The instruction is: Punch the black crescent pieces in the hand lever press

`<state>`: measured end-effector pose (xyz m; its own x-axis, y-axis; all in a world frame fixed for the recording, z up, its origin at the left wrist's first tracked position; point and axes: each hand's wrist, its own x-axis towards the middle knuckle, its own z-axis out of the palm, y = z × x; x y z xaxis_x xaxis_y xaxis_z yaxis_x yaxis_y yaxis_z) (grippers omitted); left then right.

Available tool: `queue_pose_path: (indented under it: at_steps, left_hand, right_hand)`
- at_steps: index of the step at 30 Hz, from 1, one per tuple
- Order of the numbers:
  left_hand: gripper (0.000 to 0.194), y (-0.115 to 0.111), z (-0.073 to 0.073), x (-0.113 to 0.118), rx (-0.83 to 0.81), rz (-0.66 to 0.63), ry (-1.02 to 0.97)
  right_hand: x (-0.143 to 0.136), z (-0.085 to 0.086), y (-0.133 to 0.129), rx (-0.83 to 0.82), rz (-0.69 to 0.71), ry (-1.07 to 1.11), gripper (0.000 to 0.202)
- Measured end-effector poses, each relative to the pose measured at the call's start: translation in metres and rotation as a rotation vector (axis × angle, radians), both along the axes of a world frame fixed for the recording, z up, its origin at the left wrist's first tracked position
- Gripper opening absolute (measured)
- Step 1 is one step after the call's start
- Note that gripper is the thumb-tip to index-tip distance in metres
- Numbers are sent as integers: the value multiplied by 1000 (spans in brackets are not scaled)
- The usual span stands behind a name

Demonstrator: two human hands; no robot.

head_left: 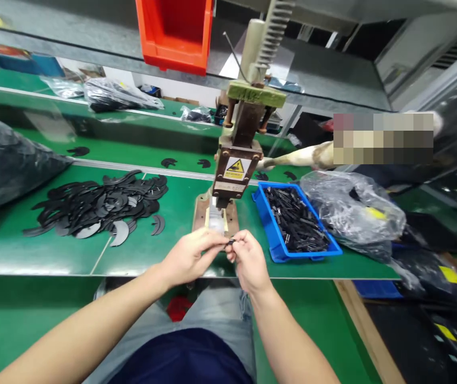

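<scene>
In front of the hand press [234,165], my left hand [190,255] and my right hand [250,261] meet at the fingertips. Between them is a small black plastic piece [231,241], mostly covered by my fingers. Both hands are closed in a pinch on it. Just behind the fingers lies the press base [201,213], with a pale fixture [215,216] on it under the ram. A heap of black crescent-shaped parts [104,200] spreads over the green table left of my hands. On the right, a blue tray [273,246] holds many small black strip-like pieces [298,218].
A large bag [8,160] of dark parts stands at the left, a clear plastic bag [356,213] beside the tray. Several crescents lie on the belt [128,152] behind. A co-worker's arm [302,156] reaches across it. Overhead is a shelf with an orange bin [176,58].
</scene>
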<state>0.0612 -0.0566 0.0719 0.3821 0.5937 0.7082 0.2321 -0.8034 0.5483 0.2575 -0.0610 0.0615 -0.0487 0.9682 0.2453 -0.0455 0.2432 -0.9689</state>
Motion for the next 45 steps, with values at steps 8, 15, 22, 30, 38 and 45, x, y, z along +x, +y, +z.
queue_pose_path:
  at_steps: [8,15,22,30,38,45]
  left_hand:
    - [26,-9,-26,-22,-236,118,-66]
    - [27,-16,-27,-24,-254,130,-47]
    - [32,-12,-27,-22,-664,-21,-254]
    - [43,6,-28,-13,-1020,-353,-424]
    - [25,91,-23,-21,-376,185,-223]
    - [22,121,-16,-22,158,285,358]
  right_hand:
    - [-11,-23,5,-42,124,38,31]
    - [-13,-29,6,-66,133,19,32]
    - [-11,-27,9,-57,157,-32,31]
    - [-11,4,4,64,222,-202,25]
    - [46,129,24,688,-399,-44,25]
    - [37,237,16,1160,-11,-125,37]
